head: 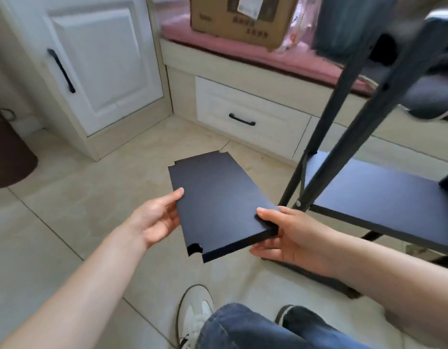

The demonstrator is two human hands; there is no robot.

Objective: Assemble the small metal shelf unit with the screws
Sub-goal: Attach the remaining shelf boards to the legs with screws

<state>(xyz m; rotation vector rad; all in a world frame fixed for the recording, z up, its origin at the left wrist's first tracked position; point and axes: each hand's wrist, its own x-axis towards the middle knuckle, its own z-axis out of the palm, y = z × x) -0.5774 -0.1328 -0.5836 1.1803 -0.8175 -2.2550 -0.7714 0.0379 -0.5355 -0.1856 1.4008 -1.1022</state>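
A dark shelf board [217,197] with notched corners is held in the air above the tiled floor [79,192], just left of the partly built shelf unit [343,147]. The left hand [157,217] grips the board's long left edge, thumb lying on top and fingers curled beneath. The right hand [293,238] is clamped on the near right corner — thumb pressed flat on the upper face, fingers under the thick edge. The board tilts slightly, its far end lower and pointing toward the white drawer [250,117].

To the right of the board, the unit's black metal legs [326,137] slant upward, and another dark shelf [384,195] already sits fixed between them. Beyond the board, a cardboard box [243,16] rests on a pink cushion [255,54]. Below the board — a white shoe [192,316] and jeans.
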